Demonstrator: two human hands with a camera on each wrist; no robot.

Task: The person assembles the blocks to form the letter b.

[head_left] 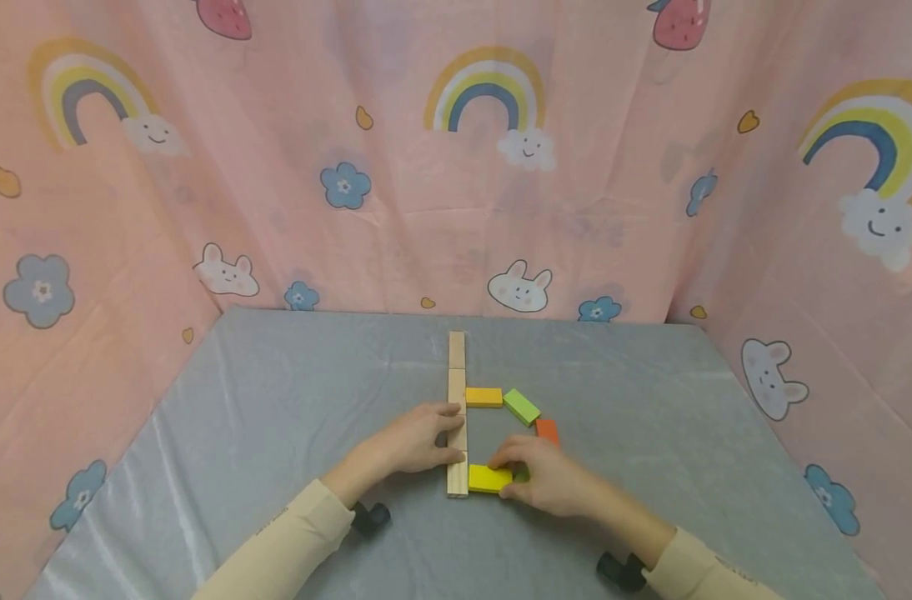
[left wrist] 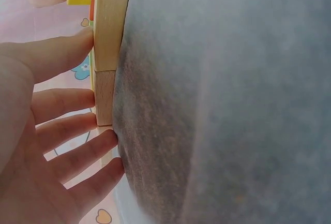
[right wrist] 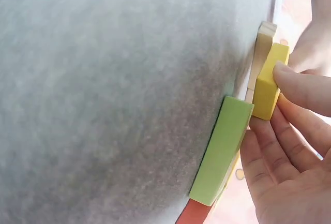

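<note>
Several plain wooden blocks [head_left: 457, 352] form a straight row running away from me on the grey cloth. My left hand [head_left: 418, 439] rests along the left side of this row, its fingers spread and touching the blocks [left wrist: 107, 97]. Between thumb and fingers, my right hand [head_left: 552, 477] pinches a yellow block [head_left: 489, 479] beside the row's near end. In the right wrist view the yellow block [right wrist: 270, 81] looks raised off the cloth. Next to it lies a green block [right wrist: 222, 151], mostly hidden by my right hand in the head view.
From the row's right side, an amber block [head_left: 483, 397], a light green block [head_left: 521, 407] and an orange-red block [head_left: 548, 431] curve round toward my right hand. Grey cloth [head_left: 313, 367] covers the table, and a pink patterned curtain [head_left: 426, 242] stands behind and on both sides.
</note>
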